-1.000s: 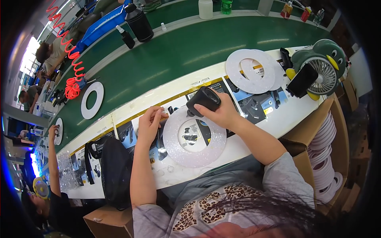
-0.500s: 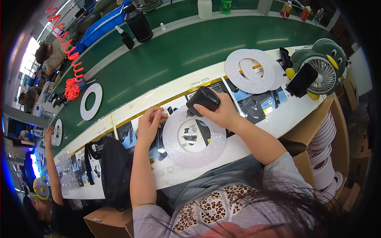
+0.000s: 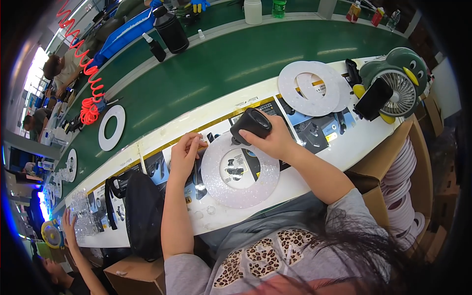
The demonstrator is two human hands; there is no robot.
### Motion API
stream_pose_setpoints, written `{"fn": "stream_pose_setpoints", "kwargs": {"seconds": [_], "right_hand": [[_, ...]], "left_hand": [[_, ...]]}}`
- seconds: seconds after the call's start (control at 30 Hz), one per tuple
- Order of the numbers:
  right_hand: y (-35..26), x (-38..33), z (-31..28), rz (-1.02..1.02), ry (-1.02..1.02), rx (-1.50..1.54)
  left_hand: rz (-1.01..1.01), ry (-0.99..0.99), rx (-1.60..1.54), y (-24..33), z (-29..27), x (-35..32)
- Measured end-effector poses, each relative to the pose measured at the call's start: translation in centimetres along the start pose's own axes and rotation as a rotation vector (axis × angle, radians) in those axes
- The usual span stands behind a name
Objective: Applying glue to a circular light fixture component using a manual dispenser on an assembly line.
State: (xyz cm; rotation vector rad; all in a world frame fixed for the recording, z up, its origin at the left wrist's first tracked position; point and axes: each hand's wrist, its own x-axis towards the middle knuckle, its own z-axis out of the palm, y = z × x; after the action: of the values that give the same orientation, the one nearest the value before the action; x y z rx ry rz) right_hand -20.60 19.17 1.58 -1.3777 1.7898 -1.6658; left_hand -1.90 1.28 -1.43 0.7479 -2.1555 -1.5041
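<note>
A white, glitter-flecked ring [image 3: 219,192] lies flat in front of me on the worktable. My right hand [image 3: 268,137] wraps round a black bottle [image 3: 252,124], which is tipped with its base up and its narrow end down at the ring's far edge. Whether anything flows from it cannot be seen. Beside the ring's far left edge, my left hand [image 3: 186,153] is closed, thumb and fingers pinched together; what they hold, if anything, is hidden. Two more white rings [image 3: 290,93] overlap at the right.
A penguin-shaped fan [image 3: 405,86] with a phone [image 3: 373,98] stands at right, above a carton [image 3: 388,147] of stacked rings. A black bag [image 3: 143,216] lies left. Beyond runs a green belt [image 3: 206,83] carrying another ring [image 3: 103,135]. A co-worker's hand [image 3: 69,226] is at far left.
The co-worker's arm at far left has lowered toward the table. The ring on the belt has shifted slightly left. A blue-and-yellow glove appears at the top. My hands stay almost still.
</note>
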Motion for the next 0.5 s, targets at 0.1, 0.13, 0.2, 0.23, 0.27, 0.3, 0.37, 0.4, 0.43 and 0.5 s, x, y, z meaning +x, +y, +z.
{"fn": "stream_pose_setpoints", "kwargs": {"seconds": [0.1,0.13,0.2,0.23,0.27,0.3,0.37,0.4,0.43,0.5], "right_hand": [[-0.05,-0.03,-0.01,-0.008,-0.004,0.002],[-0.1,-0.05,-0.03,-0.008,-0.005,0.002],[-0.2,-0.01,-0.05,-0.003,-0.017,-0.032],[-0.2,0.02,-0.01,-0.004,-0.018,-0.032],[-0.24,0.0,-0.01,0.005,-0.007,-0.021],[-0.26,-0.01,-0.03,0.013,0.004,-0.009],[-0.21,0.07,-0.17,0.004,0.017,-0.02],[-0.17,0.11,-0.22,-0.003,0.029,-0.03],[-0.14,0.11,-0.23,-0.003,0.029,-0.03],[-0.07,0.11,-0.21,0.002,0.027,0.036]], "left_hand": [[-0.006,-0.007,-0.002,0.14,-0.11,0.0],[-0.014,-0.014,-0.006,0.16,-0.14,-0.01],[-0.017,-0.013,-0.007,0.21,-0.17,-0.04],[-0.021,-0.012,-0.008,0.21,-0.18,-0.05],[-0.019,-0.012,-0.008,0.23,-0.16,-0.04],[-0.019,-0.012,-0.009,0.24,-0.14,-0.03],[-0.018,-0.012,-0.01,0.22,-0.13,0.0],[-0.015,-0.012,-0.009,0.21,-0.14,0.01],[-0.012,-0.012,-0.007,0.21,-0.15,0.02],[-0.015,-0.012,-0.004,0.18,-0.14,0.04]]}}
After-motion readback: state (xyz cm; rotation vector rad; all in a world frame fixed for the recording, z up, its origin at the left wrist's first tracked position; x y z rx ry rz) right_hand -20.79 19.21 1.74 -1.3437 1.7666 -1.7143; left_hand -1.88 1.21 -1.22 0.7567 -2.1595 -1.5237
